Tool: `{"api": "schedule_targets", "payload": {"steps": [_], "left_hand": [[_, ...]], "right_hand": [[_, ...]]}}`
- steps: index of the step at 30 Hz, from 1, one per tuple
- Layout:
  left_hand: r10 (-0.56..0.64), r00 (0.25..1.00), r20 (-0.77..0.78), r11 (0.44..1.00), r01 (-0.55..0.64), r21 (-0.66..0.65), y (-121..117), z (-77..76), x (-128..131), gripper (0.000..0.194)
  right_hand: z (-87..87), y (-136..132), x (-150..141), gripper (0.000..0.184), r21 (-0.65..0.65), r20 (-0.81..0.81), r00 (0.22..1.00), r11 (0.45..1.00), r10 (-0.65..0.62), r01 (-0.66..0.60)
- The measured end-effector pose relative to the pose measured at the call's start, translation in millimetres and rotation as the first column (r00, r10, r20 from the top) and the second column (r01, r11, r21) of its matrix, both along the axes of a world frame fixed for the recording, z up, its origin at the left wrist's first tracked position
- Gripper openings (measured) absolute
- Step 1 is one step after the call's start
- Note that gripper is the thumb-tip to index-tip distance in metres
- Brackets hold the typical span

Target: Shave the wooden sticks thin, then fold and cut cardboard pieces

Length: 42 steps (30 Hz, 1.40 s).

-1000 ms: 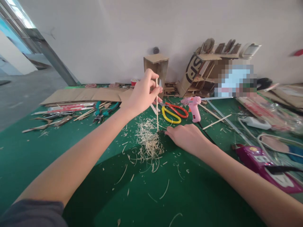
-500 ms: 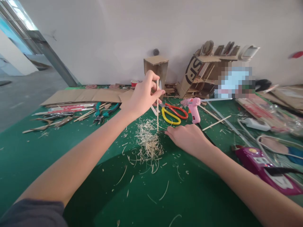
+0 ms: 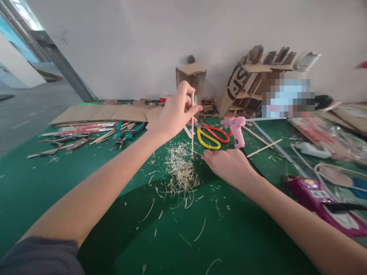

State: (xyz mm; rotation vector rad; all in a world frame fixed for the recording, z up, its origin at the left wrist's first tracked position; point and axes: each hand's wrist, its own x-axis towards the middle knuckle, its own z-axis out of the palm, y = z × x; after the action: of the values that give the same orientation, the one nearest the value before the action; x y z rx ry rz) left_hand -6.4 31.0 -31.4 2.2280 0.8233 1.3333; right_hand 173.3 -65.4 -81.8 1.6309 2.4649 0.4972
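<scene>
Pinched between the thumb and fingers of my left hand [image 3: 182,109] is a thin wooden stick [image 3: 192,133], held upright. Its lower end comes down beside a pile of pale wood shavings [image 3: 182,172] on the green table. My right hand [image 3: 225,164] is closed low over the table, to the right of the stick. From its fingertips a small dark blade [image 3: 197,156] pokes out toward the stick's lower end; most of it is hidden by the hand. Just behind lie scissors [image 3: 210,139] with one yellow and one red-orange handle.
A pink glue gun [image 3: 237,130] stands behind my right hand. Pliers [image 3: 122,137] with teal handles, sticks and flat cardboard [image 3: 109,114] lie at the left. Cardboard structures [image 3: 237,88] stand along the wall. A purple device [image 3: 312,191] and cables lie at the right.
The stick and both hands keep nearly the same place. My left hand shifts slightly, and the lower tip of the stick sits a little higher in view. The camera view moves slightly.
</scene>
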Motion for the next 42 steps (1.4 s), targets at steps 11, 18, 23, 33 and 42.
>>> {"api": "schedule_targets", "payload": {"steps": [11, 18, 23, 33, 42], "left_hand": [[0.032, 0.999, 0.004, 0.999, -0.032, 0.021, -2.6, 0.2, 3.9, 0.034], [0.056, 0.998, 0.016, 0.998, -0.057, 0.041, 2.5, -5.1, 2.4, 0.037], [0.102, 0.995, -0.003, 0.991, -0.101, 0.091, 2.4, -5.5, 2.1, 0.039], [0.125, 0.992, -0.012, 0.987, -0.123, 0.108, -0.2, -4.0, 2.5, 0.037], [0.163, 0.986, -0.030, 0.974, -0.156, 0.167, -5.8, -0.7, 1.9, 0.037]], "right_hand": [[4.4, -0.6, 1.6, 0.041, -0.089, -0.004, 0.999, 0.995, 0.037, -0.038], [3.4, 3.0, 6.0, 0.044, -0.053, -0.010, 0.999, 0.998, 0.035, -0.036], [0.6, 3.0, 2.9, 0.044, -0.035, -0.022, 0.999, 0.999, 0.034, -0.035], [2.6, 3.5, 1.2, 0.040, -0.073, -0.011, 1.000, 0.997, 0.007, -0.008], [5.4, -0.9, 0.2, 0.039, -0.098, -0.038, 0.999, 0.995, 0.024, -0.028]]}}
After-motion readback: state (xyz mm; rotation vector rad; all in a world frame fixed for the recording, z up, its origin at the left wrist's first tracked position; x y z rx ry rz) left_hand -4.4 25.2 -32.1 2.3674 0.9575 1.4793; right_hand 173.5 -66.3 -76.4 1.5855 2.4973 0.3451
